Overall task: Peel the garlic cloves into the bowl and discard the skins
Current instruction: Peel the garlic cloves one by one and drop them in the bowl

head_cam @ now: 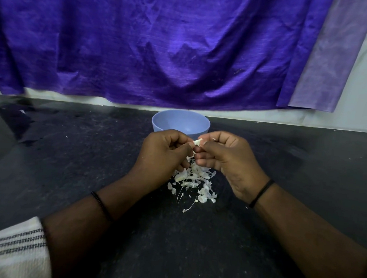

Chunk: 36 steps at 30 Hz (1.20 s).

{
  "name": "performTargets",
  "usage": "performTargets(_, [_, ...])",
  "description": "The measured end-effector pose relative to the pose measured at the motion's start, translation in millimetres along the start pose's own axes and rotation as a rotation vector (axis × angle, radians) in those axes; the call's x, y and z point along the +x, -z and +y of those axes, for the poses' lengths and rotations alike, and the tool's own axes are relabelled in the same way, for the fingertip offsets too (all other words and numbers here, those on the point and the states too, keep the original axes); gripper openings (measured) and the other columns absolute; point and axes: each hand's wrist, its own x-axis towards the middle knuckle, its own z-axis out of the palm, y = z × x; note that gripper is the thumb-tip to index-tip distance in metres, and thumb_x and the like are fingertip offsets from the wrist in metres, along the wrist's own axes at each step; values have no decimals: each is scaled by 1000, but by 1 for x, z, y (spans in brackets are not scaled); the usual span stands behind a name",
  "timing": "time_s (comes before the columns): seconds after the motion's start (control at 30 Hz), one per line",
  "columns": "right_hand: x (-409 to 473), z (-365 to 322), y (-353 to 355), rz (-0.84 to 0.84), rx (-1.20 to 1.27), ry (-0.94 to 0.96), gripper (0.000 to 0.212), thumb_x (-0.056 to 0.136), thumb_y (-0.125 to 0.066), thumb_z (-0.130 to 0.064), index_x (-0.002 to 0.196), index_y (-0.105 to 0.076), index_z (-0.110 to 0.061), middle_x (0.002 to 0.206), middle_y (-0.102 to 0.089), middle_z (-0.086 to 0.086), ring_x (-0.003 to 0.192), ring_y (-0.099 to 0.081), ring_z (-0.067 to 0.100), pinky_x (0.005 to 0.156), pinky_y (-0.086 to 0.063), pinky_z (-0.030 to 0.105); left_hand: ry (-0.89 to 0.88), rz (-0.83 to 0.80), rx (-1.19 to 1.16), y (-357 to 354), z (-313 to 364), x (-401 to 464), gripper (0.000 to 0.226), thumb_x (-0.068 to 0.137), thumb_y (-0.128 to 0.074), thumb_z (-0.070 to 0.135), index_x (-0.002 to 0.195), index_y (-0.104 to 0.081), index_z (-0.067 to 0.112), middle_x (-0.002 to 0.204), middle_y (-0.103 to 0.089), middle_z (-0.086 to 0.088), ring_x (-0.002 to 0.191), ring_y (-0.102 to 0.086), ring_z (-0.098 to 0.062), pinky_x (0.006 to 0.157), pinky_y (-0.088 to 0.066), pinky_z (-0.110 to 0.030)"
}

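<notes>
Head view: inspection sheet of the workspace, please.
Surface: dark counter, scuffed, pale specks.
Job's things: blue bowl at the back by the wall, contents not visible; garlic clove held between both hands, in front of the bowl.
Clutter: pile of skins on the counter under the hands.
Grippers: left hand and right hand both pinch the clove.
Cables: nothing seen.
Surroundings: purple cloth hanging behind; white wall at right.
</notes>
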Motion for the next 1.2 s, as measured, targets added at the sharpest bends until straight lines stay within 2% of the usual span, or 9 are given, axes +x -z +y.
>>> performTargets(0.1, [0,0,-1,8,-71,36,3,90,-67,0,91,-68,-2,75,-73,10,63,-69,16,59,-59,26,-11,-3,20,0,2,-1,8,93,-67,7,88,-74,7,72,-72,-12,61,-69,-26,55,-58,-34])
performTargets(0.23, [0,2,-1,13,-178,116,1,89,-67,5,89,-67,5,69,-69,12,58,-66,15,57,-59,24,-94,5,189,2,-2,0,8,91,-70,13,84,-74,14,67,-71,1,58,-69,-13,58,-60,-34])
performTargets(0.37, [1,2,1,7,-240,143,2,89,-68,3,88,-70,3,77,-73,19,61,-67,17,57,-59,26,-273,0,406,6,-3,-1,7,90,-73,18,95,-77,20,72,-69,12,65,-64,0,62,-52,-20])
performTargets(0.43, [1,2,1,1,-272,150,4,88,-69,2,86,-70,0,77,-73,18,62,-67,18,59,-60,29,-337,-2,479,8,-1,0,9,89,-74,20,96,-79,20,79,-71,11,71,-64,-1,65,-54,-24])
performTargets(0.5, [1,3,1,3,-311,158,8,87,-71,1,81,-71,-4,71,-73,11,60,-67,16,59,-60,29,-363,-14,495,9,2,-1,7,89,-74,19,90,-81,19,76,-73,9,69,-66,-3,64,-53,-29])
performTargets(0.7, [3,6,-1,39,-348,156,8,84,-75,-3,78,-70,-3,63,-71,7,57,-67,16,60,-61,31,-298,-19,491,5,4,-2,14,89,-69,20,82,-81,18,64,-71,6,57,-65,-8,58,-55,-36])
performTargets(0.9, [2,5,-2,50,-401,178,8,85,-77,-6,79,-71,-6,67,-73,8,61,-71,20,66,-63,39,-60,26,340,1,7,-3,15,87,-71,11,73,-76,12,57,-70,2,52,-68,-7,53,-56,-25])
performTargets(1.07, [0,4,-2,33,-373,179,6,86,-75,-6,83,-71,-3,70,-73,10,63,-71,20,65,-63,34,69,32,175,1,6,0,16,87,-71,7,71,-73,9,60,-70,-7,57,-71,-24,61,-62,-42])
performTargets(1.2, [-1,2,-3,13,-337,178,5,88,-73,-3,83,-70,-5,69,-73,9,61,-70,19,63,-62,31,164,35,12,0,8,0,14,89,-68,1,75,-71,1,62,-70,-12,55,-69,-24,62,-60,-43])
